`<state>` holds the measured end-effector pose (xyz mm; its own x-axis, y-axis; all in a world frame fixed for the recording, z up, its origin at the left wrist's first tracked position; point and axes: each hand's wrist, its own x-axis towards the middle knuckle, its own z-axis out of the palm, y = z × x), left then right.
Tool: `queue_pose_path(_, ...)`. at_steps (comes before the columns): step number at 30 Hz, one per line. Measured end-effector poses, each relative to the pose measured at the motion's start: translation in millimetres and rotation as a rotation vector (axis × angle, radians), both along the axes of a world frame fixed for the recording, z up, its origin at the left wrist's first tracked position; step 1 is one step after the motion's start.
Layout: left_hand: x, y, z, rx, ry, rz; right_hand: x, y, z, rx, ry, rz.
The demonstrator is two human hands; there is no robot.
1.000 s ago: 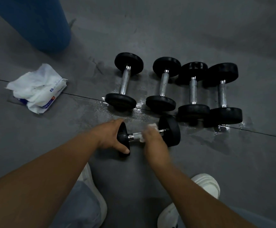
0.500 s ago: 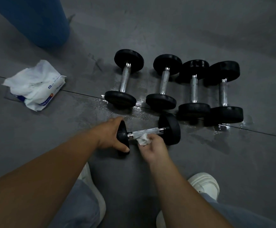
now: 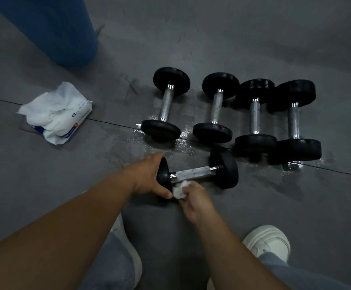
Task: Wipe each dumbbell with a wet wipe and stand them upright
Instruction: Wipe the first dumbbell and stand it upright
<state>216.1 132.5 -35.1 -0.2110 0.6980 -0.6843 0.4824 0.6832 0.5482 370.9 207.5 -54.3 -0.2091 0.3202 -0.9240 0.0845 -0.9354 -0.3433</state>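
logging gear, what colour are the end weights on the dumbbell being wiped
Black end weights, shown in the head view.

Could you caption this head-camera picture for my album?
Left hand steadies a lying dumbbell while the right hand holds a wet wipe against it.

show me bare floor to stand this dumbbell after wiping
Bare grey floor between the white wet-wipe pack and the leftmost black-headed chrome dumbbell, and right of the row. Crowded: the rightmost dumbbell against its neighbour.

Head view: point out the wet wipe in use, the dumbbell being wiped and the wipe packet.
wet wipe (image 3: 179, 190), head view, on its crumpled white wad.
dumbbell being wiped (image 3: 193, 172), head view, middle of its metal handle.
wipe packet (image 3: 80, 111), head view, on its printed wrapper.
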Motion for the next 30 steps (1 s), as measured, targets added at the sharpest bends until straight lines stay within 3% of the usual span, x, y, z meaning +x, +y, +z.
queue_pose_path(3,1.6,-2.2,-1.9,0.013,-0.008,0.01,-7.3,14.2,-6.8,0.015,-0.059,-0.12)
queue_pose_path(9,-5.4,-2.2,0.2,0.037,-0.019,0.045,2.7,13.2,10.1,-0.102,0.016,-0.343)
queue_pose_path(11,9.6,-7.9,3.2,0.043,0.048,0.034,2.8,22.3,5.5,-0.12,-0.033,-0.416)
queue_pose_path(15,48.7,-27.6,15.5,0.155,0.257,0.02,3.2,21.4,3.6,-0.154,-0.099,-0.348)
queue_pose_path(17,49.4,-26.2,13.6,0.164,0.206,0.074,15.6,12.3,5.1,-0.169,-0.111,-0.328)
queue_pose_path(19,48.2,-23.4,7.9,0.034,0.03,0.098,24.4,8.9,5.8,-0.181,-0.12,-0.314)
queue_pose_path(21,53.2,-22.3,3.5,-0.06,-0.034,0.032,27.7,11.7,6.8,-0.192,-0.12,-0.283)
queue_pose_path(26,48.5,-13.4,8.5,-0.012,0.131,-0.072,24.2,16.0,10.8,-0.217,-0.104,-0.31)
queue_pose_path(30,28.8,5.1,19.3,0.179,0.398,-0.209,2.9,28.9,11.8,-0.192,-0.02,-0.347)
